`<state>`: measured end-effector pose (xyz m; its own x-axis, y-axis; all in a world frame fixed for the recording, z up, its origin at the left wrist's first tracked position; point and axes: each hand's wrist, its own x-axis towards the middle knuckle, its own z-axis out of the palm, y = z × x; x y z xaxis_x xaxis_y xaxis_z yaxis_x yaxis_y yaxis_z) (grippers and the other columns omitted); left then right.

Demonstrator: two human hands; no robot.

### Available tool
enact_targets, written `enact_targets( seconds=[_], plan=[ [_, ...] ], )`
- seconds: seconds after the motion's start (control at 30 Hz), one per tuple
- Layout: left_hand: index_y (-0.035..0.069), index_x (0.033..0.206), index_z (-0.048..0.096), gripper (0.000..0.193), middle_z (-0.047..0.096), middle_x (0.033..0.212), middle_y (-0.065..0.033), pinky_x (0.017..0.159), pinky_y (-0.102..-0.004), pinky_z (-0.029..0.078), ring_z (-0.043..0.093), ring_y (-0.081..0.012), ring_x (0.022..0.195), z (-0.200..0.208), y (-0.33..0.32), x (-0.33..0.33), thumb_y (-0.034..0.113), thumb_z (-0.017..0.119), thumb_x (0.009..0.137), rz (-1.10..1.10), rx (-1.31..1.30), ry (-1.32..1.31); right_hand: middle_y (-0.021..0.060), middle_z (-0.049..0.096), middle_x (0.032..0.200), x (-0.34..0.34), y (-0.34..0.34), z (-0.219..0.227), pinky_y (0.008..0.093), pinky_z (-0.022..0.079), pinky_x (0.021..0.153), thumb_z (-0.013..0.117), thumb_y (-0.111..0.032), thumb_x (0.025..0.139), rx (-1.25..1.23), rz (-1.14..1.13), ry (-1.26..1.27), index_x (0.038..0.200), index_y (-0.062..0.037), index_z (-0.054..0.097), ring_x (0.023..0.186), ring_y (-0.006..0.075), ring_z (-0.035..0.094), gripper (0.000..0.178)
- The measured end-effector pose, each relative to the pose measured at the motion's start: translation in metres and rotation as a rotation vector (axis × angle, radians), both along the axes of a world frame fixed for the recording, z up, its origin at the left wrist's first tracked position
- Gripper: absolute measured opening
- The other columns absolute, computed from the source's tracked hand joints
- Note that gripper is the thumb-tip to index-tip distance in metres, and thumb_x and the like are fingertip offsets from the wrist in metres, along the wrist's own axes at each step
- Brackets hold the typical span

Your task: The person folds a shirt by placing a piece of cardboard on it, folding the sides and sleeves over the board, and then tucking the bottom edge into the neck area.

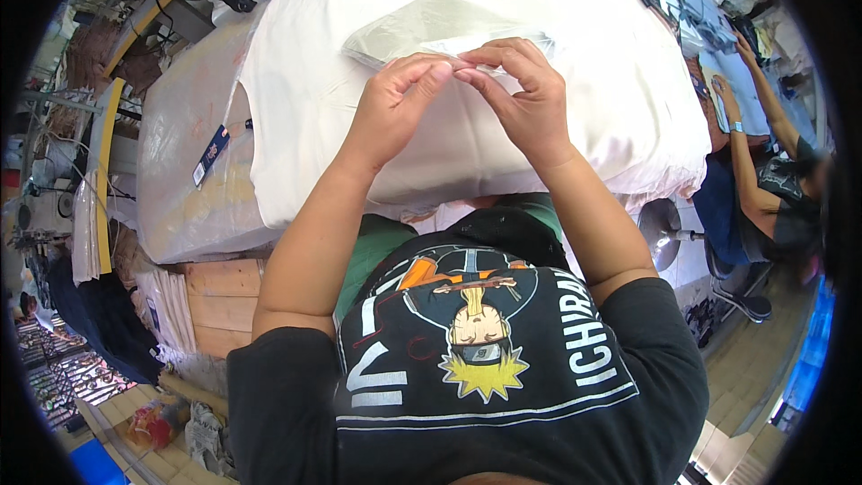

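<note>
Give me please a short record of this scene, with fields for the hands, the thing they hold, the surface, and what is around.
left hand: raised over the table, fingertips pinching the edge of the clear plastic bag
right hand: pinching the same edge, fingertips meeting the left hand's
clear plastic bag: thin, see-through, lying flat on the white cloth
white cloth: thick folded pile covering the table
plastic-wrapped bundle: left of the cloth, with a hanging tag
wooden pallet: below the bundle
another person: seated at right, arms reaching onto the table
</note>
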<state>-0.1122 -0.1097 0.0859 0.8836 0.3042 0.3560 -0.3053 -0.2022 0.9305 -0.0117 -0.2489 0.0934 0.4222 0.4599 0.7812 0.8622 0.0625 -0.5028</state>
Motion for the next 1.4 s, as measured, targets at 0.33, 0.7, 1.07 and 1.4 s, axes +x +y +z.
enact_targets(
  seconds=[0.33, 0.7, 1.07, 1.4],
  plan=[
    [0.008, 0.095, 0.07, 0.014, 0.067, 0.089, -0.0063, 0.073, -0.027, 0.049, 0.064, -0.0171, 0.08, 0.058, -0.007, 0.014, 0.005, 0.062, 0.083, 0.188, 0.409, -0.302, 0.0027, 0.066, 0.083, 0.015, -0.002, 0.056, 0.0239, 0.043, 0.062, 0.067, -0.016, 0.084, 0.198, 0.051, 0.232, 0.085, -0.0052, 0.066, 0.074, 0.0116, 0.058, 0.011],
    [0.007, 0.102, 0.069, 0.019, 0.062, 0.086, -0.0004, 0.073, -0.0224, 0.044, 0.054, -0.008, 0.077, 0.12, -0.022, 0.005, 0.007, 0.064, 0.084, 0.2, 0.453, -0.277, 0.0043, 0.062, 0.075, 0.015, 0.009, 0.106, 0.0253, 0.045, 0.067, 0.063, -0.015, 0.088, 0.464, -0.115, 0.049, 0.085, -0.0008, 0.061, 0.071, 0.0128, 0.057, 0.015],
    [0.005, 0.111, 0.063, 0.033, 0.066, 0.1, -0.0083, 0.083, -0.0284, 0.045, 0.06, -0.0155, 0.091, 0.108, -0.008, -0.002, 0.025, 0.067, 0.085, 0.348, 0.561, -0.129, 0.0017, 0.061, 0.073, 0.045, -0.011, 0.13, 0.0178, 0.041, 0.062, 0.064, -0.016, 0.088, 0.672, 0.036, 0.268, 0.093, -0.0008, 0.062, 0.067, 0.0073, 0.055, 0.016],
    [0.004, 0.098, 0.066, 0.024, 0.067, 0.085, -0.0034, 0.075, -0.0263, 0.049, 0.062, -0.0101, 0.082, 0.22, 0.102, -0.049, 0.023, 0.068, 0.083, 0.238, 0.888, 0.134, 0.003, 0.06, 0.07, 0.034, -0.049, 0.138, 0.0206, 0.041, 0.054, 0.059, -0.017, 0.091, 0.647, 0.392, 0.643, 0.098, -0.0018, 0.059, 0.061, 0.0093, 0.055, 0.016]
  ],
)
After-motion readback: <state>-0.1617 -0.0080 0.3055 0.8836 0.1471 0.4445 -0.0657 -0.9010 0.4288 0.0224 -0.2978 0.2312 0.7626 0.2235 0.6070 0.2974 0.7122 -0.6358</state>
